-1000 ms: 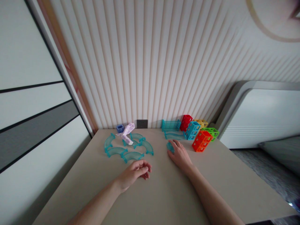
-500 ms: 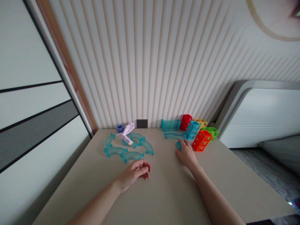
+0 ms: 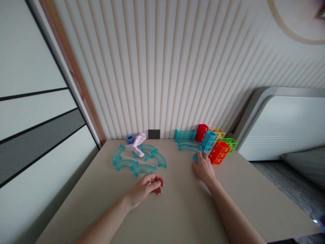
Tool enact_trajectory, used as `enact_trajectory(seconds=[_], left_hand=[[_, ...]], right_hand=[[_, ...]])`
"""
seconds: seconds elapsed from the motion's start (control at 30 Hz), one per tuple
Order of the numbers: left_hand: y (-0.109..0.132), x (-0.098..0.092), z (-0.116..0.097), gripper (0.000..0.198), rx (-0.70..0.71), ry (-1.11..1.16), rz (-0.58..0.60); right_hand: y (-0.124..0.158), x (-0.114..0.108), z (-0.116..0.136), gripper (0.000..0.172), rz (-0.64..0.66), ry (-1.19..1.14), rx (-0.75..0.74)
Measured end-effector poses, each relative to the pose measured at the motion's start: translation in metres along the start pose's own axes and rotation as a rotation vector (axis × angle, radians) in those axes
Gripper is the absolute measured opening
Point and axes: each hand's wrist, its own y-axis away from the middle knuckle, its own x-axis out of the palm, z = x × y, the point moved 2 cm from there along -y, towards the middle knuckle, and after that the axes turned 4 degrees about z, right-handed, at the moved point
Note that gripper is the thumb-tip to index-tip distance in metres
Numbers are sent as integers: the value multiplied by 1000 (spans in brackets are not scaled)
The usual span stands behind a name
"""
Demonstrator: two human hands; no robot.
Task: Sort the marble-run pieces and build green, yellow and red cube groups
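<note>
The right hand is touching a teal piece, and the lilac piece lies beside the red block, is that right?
Not quite: the head view shows the lilac piece at the left, near the dark blue block, not beside the red block. The right hand is touching a teal piece.

Beige tabletop [image 3: 175, 213], smooth. Ref = orange-red frame stack [image 3: 218, 154], standing toward the far right of the table.
- Light-blue stack [image 3: 209, 141]: behind-left of ref.
- Red stack [image 3: 201, 133]: same direction, farther back.
- Yellow frame [image 3: 218, 133]: behind ref, partly hidden.
- Green frame [image 3: 231, 144]: just behind-right of ref.
- Small teal piece [image 3: 195, 158]: near ref, left side, mostly covered by right hand [image 3: 203, 166].
- Long teal tracks [image 3: 189, 146]: left of ref, farther back.
- Curved teal tracks [image 3: 145, 169]: well left of ref, in a loose ring.
- Lilac piece [image 3: 137, 145]: also well left of ref; can't tell if it's on table or tracks.
- Dark-blue block [image 3: 130, 139]: farthest left of ref, toward back edge.
</note>
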Motion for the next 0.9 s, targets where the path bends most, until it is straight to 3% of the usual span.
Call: enact_trajectory(seconds=[0.17,0.3,0.5,0.67,0.73,0.9], left_hand=[[0,1,-2,36,-9,-3,-2],[1,2,-5,38,-9,-19,-4],[0,2,2,39,19,-77,-10],[4,-6,0,20,353,-647,-170],[5,-12,-7,21,457,-867,-253],[4,-37,-18,30,424,-1170,-489]], right_hand=[[4,-9,12,56,-73,4,-71],[9,-13,34,48,-114,-31,-226],[25,-3,70,41,-13,-146,-472],[39,-1,100,46,131,-173,-645],[42,1,111,48,187,-172,-684],[45,2,121,41,249,-176,-711]])
